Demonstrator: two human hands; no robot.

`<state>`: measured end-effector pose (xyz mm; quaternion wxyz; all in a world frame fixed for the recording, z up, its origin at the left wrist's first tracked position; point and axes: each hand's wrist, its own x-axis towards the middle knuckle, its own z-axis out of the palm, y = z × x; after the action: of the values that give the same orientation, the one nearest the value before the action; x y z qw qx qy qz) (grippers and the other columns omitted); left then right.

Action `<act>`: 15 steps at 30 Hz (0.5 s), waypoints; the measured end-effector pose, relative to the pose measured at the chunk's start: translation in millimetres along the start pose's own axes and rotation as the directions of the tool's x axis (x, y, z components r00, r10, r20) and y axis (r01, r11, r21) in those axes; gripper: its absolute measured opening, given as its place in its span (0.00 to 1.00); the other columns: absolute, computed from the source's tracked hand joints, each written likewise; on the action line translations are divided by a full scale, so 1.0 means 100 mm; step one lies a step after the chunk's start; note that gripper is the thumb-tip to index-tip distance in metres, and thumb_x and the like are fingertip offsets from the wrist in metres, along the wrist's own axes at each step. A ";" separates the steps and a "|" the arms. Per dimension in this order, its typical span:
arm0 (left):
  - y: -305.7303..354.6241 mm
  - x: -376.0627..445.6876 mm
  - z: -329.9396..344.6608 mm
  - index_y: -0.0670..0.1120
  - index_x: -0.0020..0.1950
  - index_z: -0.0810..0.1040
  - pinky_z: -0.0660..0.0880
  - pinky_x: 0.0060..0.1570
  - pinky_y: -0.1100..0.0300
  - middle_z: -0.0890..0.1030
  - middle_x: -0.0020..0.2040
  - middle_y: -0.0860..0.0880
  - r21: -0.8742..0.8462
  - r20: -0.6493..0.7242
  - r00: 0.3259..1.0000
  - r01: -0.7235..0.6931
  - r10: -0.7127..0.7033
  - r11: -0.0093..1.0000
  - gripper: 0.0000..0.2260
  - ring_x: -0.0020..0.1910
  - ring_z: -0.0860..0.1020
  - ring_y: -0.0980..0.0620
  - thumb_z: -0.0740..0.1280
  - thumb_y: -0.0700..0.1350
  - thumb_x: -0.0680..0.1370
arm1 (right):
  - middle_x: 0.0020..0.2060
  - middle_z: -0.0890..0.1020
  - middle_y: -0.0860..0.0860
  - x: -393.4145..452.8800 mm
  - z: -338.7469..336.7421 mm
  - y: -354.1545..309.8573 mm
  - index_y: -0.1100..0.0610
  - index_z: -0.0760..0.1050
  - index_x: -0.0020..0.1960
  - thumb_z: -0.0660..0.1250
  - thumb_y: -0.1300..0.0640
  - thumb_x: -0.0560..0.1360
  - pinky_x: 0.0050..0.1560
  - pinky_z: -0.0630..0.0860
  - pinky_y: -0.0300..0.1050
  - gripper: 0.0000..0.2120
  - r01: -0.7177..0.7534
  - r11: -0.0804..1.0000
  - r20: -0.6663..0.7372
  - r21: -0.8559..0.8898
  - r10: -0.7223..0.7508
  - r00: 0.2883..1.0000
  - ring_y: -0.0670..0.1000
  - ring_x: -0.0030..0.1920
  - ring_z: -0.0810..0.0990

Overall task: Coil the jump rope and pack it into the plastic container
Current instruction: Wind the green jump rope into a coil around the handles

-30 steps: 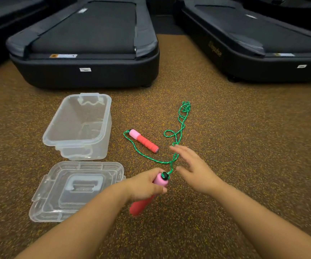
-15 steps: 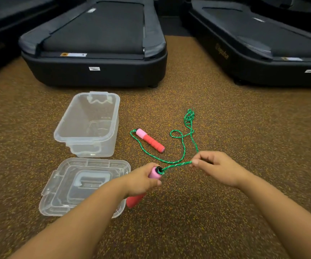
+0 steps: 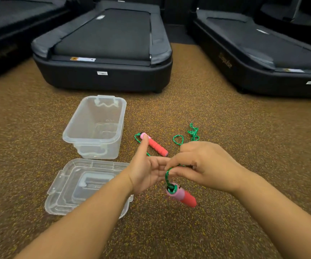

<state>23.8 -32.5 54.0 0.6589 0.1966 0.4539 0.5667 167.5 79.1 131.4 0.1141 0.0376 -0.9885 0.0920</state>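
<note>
The jump rope has a green cord and two pink-and-red handles. One handle dangles from the cord just below my right hand, which pinches the cord near that handle. My left hand is flat and open, thumb up, its fingertips touching my right hand; whether the cord lies across them I cannot tell. The other handle lies on the floor with loose cord loops beyond my hands. The clear plastic container stands open and empty to the left.
The container's clear lid lies flat on the speckled brown floor under my left forearm. Black treadmill decks stand behind: one beyond the container, another at the right.
My left hand let go of the handle and opened flat. My right hand now carries the cord with that handle hanging from it, and both hands have come together.
</note>
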 end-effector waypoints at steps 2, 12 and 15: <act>0.04 -0.01 0.05 0.32 0.53 0.79 0.73 0.56 0.52 0.83 0.43 0.38 -0.068 0.055 0.998 0.010 -0.006 0.998 0.53 0.44 0.81 0.44 0.37 0.76 0.67 | 0.33 0.70 0.39 0.02 -0.03 -0.01 0.42 0.80 0.48 0.64 0.41 0.72 0.37 0.69 0.37 0.10 -0.023 0.999 -0.041 0.042 0.025 0.999 0.39 0.37 0.69; 0.18 -0.12 0.26 0.33 0.45 0.82 0.78 0.49 0.53 0.84 0.38 0.37 0.040 0.288 0.953 0.087 -0.094 0.995 0.53 0.41 0.84 0.40 0.36 0.76 0.67 | 0.38 0.83 0.43 0.11 0.15 0.19 0.43 0.82 0.40 0.73 0.47 0.68 0.46 0.76 0.45 0.02 -0.314 0.803 -0.143 0.507 0.437 0.888 0.43 0.42 0.79; 0.19 -0.14 0.26 0.34 0.43 0.83 0.78 0.48 0.53 0.84 0.36 0.37 0.008 0.279 0.958 0.067 -0.067 0.998 0.54 0.39 0.84 0.40 0.35 0.76 0.66 | 0.39 0.84 0.39 0.08 0.25 0.26 0.44 0.82 0.40 0.73 0.56 0.70 0.48 0.74 0.35 0.06 -0.315 0.710 -0.112 0.630 0.485 0.867 0.39 0.43 0.80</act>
<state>35.3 -33.1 86.9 0.7351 0.2585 0.3626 0.5112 151.8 99.0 105.1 0.2069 -0.1588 -0.8681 0.4223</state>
